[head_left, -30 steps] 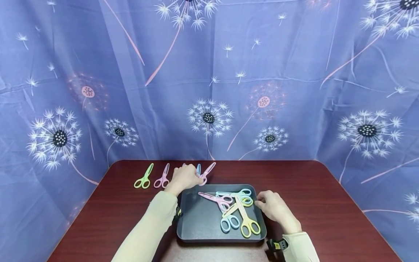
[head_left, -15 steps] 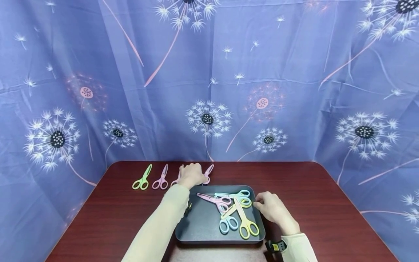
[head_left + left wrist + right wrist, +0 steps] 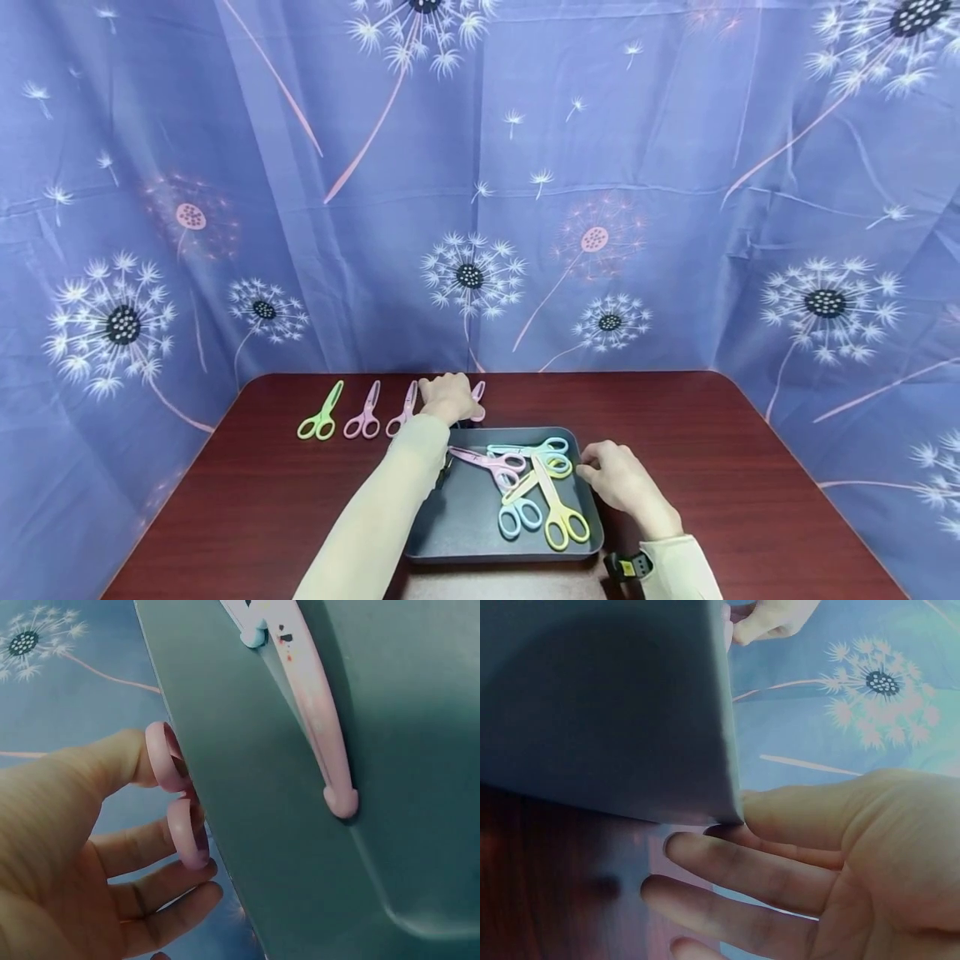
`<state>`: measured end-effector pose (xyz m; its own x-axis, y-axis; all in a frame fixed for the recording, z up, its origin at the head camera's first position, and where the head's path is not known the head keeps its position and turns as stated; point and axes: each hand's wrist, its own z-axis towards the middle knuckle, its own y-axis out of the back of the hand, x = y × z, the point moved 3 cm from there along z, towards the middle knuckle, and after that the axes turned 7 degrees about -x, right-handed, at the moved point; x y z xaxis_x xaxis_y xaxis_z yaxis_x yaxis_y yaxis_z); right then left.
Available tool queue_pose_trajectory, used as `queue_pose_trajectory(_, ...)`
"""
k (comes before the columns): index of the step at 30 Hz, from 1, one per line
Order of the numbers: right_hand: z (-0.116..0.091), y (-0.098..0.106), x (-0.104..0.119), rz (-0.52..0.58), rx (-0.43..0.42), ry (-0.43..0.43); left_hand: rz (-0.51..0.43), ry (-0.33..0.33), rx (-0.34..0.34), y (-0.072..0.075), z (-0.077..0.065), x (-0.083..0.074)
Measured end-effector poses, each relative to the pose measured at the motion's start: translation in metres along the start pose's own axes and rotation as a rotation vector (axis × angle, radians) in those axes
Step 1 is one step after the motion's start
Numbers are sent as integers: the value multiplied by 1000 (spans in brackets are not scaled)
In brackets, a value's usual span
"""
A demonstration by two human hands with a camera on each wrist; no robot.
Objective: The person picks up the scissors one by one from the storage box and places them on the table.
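Observation:
My left hand (image 3: 448,398) reaches past the far rim of a dark grey tray (image 3: 450,533). It pinches pink scissors (image 3: 478,390) at the right end of a row; in the left wrist view, the thumb and fingers are at their two finger loops (image 3: 166,757). My right hand (image 3: 621,473) grips the tray's right rim, with thumb on the edge and the other fingers along the outer wall. Inside the tray lie pink scissors (image 3: 491,461), yellow scissors (image 3: 552,496) and blue scissors (image 3: 517,518), several pairs overlapping.
Left of my left hand, green scissors (image 3: 327,408), pink scissors (image 3: 367,408) and another pink pair (image 3: 407,404) lie in a row on the dark red table (image 3: 247,500). A blue dandelion-print curtain (image 3: 525,167) hangs behind the table.
My left hand has shifted right along the row, baring a pink pair and covering the blue blade seen earlier. The right hand stays at the tray, and the head view has shifted slightly.

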<state>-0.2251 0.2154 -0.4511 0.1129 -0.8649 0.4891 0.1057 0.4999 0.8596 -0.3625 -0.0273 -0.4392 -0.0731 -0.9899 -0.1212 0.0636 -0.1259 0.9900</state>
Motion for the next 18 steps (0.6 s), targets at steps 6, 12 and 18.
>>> queue_pose_trajectory(6,-1,2,-1,-2,1,-2,40,-15,-35,-1,0,-12)
queue_pose_trajectory(12,-1,2,0,-7,-1,-5,74,-10,-18,-4,1,-20)
queue_pose_trajectory(18,-1,3,0,-8,0,-3,117,10,12,-8,-2,-24)
